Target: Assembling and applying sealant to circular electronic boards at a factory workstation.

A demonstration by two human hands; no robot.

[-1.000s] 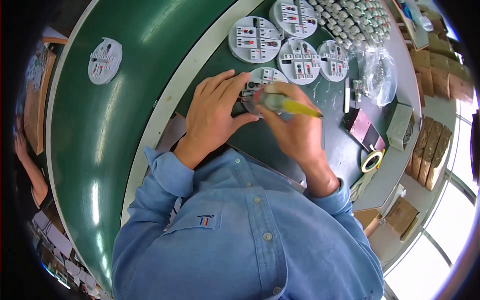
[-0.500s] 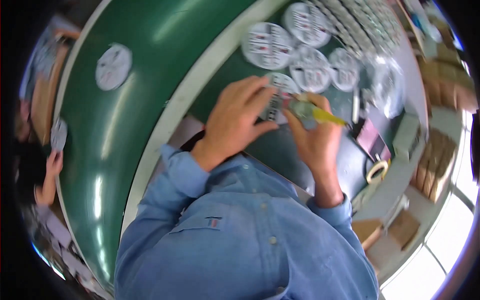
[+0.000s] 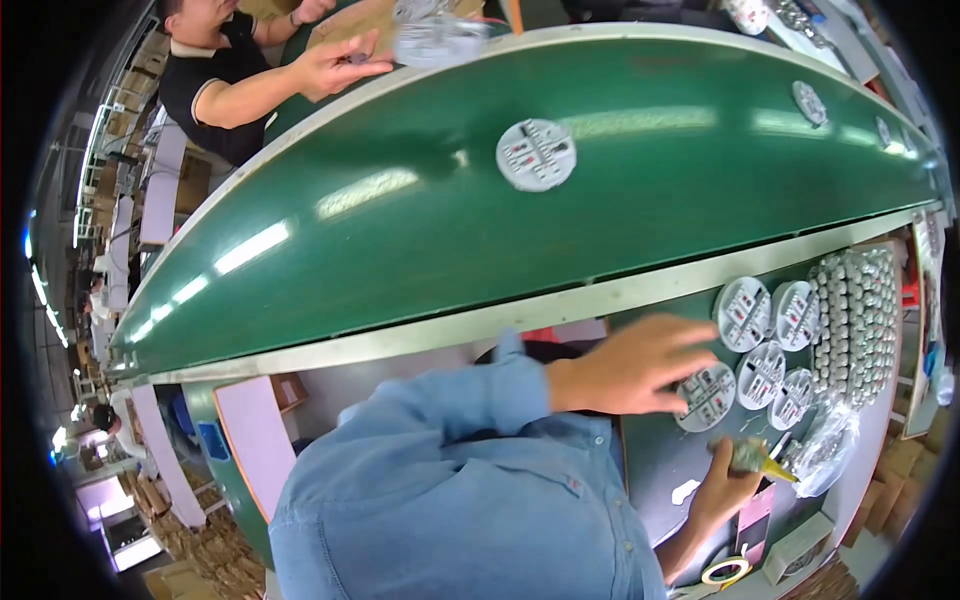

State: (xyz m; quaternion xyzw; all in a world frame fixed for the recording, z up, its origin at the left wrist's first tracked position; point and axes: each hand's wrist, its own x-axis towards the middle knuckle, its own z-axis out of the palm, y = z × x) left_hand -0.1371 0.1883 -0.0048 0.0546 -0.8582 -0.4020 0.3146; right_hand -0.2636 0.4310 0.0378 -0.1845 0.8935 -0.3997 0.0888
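My left hand has its fingers spread, reaching over the near side of a round white disc that carries small dark and red parts. Whether a fingertip touches the disc I cannot tell. Below and right of that disc, my right hand grips a small translucent squeeze bottle with a yellow nozzle pointing right. Several similar discs lie together just beyond, beside rows of small silvery round pieces.
A green conveyor belt runs past the bench, carrying another white disc. Across it, a person's hand is near a stack of discs. A clear plastic bag, a tape roll and a white box are at right.
The head view has swung left, showing more belt and a co-worker. My hands have moved apart; the bottle has come away from the disc, and my left hand's fingers have spread.
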